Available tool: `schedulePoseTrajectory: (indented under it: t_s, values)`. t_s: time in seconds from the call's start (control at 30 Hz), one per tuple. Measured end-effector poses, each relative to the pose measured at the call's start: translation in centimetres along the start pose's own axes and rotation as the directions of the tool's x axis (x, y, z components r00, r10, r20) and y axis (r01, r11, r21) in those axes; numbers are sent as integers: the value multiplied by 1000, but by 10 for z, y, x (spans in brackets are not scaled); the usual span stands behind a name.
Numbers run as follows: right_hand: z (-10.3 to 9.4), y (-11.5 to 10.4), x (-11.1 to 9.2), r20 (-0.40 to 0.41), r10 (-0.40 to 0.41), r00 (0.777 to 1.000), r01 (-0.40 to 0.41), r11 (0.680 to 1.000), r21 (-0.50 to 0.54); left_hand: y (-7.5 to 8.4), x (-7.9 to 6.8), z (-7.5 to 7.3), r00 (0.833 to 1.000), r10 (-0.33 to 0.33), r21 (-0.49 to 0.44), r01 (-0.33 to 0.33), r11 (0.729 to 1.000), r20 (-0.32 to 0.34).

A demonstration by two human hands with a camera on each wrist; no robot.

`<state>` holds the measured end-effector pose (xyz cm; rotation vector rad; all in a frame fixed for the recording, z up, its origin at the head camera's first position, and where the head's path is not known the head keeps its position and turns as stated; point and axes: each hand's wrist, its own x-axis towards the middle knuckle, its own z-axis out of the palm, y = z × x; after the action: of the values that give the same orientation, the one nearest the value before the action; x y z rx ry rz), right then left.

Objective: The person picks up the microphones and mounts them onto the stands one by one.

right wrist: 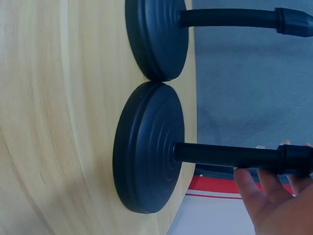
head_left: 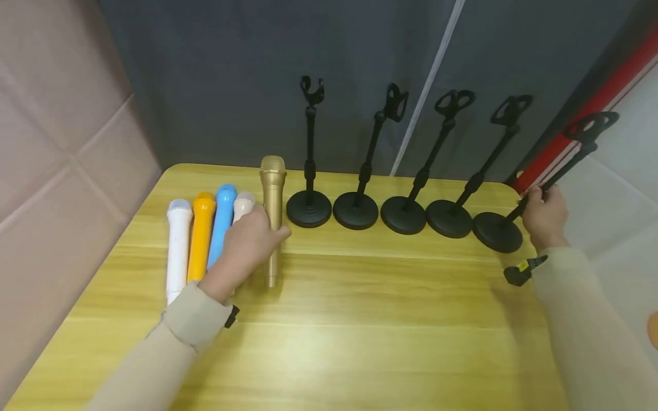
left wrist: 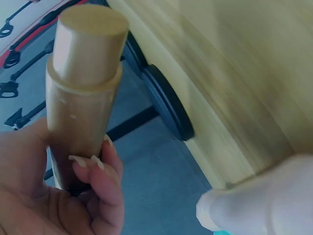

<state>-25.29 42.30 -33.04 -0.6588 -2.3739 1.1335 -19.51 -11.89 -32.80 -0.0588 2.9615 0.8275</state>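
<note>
My left hand (head_left: 249, 238) holds a gold microphone (head_left: 273, 191) with thumb and fingers curled round its body. In the left wrist view the lower end of the gold microphone (left wrist: 80, 110) points up toward the camera, its mesh head out of sight. My right hand (head_left: 546, 217) grips the upright of the rightmost black microphone stand (head_left: 497, 232). That stand's round base (right wrist: 149, 149) touches the neighbouring base in the right wrist view. A pale pink microphone (head_left: 244, 204) lies partly hidden behind my left hand.
White (head_left: 178, 245), orange (head_left: 202, 234) and blue (head_left: 224, 211) microphones lie side by side at the left of the wooden table (head_left: 360, 342). Several other black stands (head_left: 309, 209) line the back edge, before a grey panel (head_left: 257, 74). Tiled walls flank both sides.
</note>
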Motion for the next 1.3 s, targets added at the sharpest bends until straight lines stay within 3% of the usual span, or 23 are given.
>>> schedulePoseTrajectory:
  t_s: [0.17, 0.27, 0.4, 0.5, 0.73, 0.87, 0.97, 1.07, 1.13, 1.2, 1.3]
  values:
    - [-2, 1, -8, 4, 9, 1000, -9, 1000, 26, 7, -4, 1, 1000, 19, -71, -20, 997, -5]
    - [-3, 1, -11, 2, 30, 1000, -30, 998, 47, 11, -5, 1, 998, 52, -191, -46, 980, 22]
    - [-9, 2, -18, 13, 54, 998, -55, 986, 156, 16, -4, 3, 988, 148, -385, -117, 915, 51]
    - [-11, 2, -27, 3, 40, 999, -40, 976, 214, 21, -4, 3, 979, 198, -478, -152, 865, 48]
    - [-9, 1, -48, 1, -29, 1000, 29, 999, 22, 29, -6, -2, 978, 209, -557, -177, 811, -6]
    - [-9, 2, -57, 24, -61, 998, 60, 998, 28, 38, -4, -2, 976, 212, -579, -203, 789, -52]
    - [-9, 2, -65, 46, -87, 995, 84, 995, 56, 45, -2, -1, 974, 211, -644, -211, 735, -78]
    - [-9, 1, -74, 75, -117, 990, 111, 990, 87, 50, 1, 2, 981, 176, -745, -182, 642, -88]
    - [-8, -1, -80, 84, -138, 987, 130, 987, 97, 52, 2, 4, 987, 130, -786, -156, 598, -96]
    - [-7, -4, -86, 84, -159, 984, 151, 984, 96, 53, 3, 6, 990, 94, -807, -142, 573, -108]
    - [-5, -9, -97, 70, -184, 980, 179, 981, 77, 54, 3, 9, 987, 82, -805, -160, 571, -138]
